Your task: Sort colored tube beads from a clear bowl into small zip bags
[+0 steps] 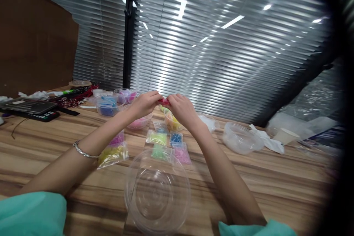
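My left hand (146,104) and my right hand (182,108) meet over the far part of the table, fingers closed on a small red packet (165,101). Fingers cover most of that packet. Beneath and in front of my hands lie several small clear bags, among them a pale yellow bag (157,138), a green bag (159,151), a blue bag (176,138) and a pink bag (181,155). A yellow bag (112,155) rests beside my left forearm. Between my forearms stands a clear plastic bowl (157,195), closest to me.
Behind my hands are a blue-filled tub (107,107), a purple-filled tub (125,96), a pink-filled tub (139,122) and a yellow-filled tub (172,121). At right are a clear bowl (240,141), tissue (269,142) and a cup (285,136). Dark cords (74,97) lie left; blinds (177,44) rise behind.
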Action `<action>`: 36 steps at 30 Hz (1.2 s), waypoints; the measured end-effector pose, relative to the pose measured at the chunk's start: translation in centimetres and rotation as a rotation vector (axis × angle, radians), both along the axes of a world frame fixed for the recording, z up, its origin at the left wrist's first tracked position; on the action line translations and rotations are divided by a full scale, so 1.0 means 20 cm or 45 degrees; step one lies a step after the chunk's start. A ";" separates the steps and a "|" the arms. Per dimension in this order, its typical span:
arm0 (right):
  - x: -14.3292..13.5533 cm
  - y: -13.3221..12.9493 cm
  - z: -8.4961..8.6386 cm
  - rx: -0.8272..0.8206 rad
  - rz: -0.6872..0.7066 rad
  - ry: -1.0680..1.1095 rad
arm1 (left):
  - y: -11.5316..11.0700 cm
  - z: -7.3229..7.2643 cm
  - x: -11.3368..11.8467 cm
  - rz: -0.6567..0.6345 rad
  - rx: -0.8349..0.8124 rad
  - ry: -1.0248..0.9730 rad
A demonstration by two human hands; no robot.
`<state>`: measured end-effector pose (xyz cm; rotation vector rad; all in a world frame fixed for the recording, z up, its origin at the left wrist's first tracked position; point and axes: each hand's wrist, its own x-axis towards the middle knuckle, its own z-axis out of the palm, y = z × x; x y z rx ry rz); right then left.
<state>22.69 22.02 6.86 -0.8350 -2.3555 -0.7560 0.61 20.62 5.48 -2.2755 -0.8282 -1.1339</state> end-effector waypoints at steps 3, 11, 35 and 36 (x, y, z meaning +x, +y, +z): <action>0.01 -0.01 0.01 0.013 -0.017 -0.002 | 0.04 -0.01 -0.04 0.004 -0.073 0.005; 0.01 0.02 -0.01 -0.018 -0.108 -0.026 | 0.02 -0.04 -0.04 -0.057 -0.202 0.004; -0.02 -0.08 0.03 -0.351 -0.035 -0.112 | -0.02 0.03 -0.07 -0.206 -0.740 -0.031; -0.01 -0.07 0.04 -0.382 -0.046 -0.110 | -0.03 0.04 -0.07 -0.229 -0.771 -0.026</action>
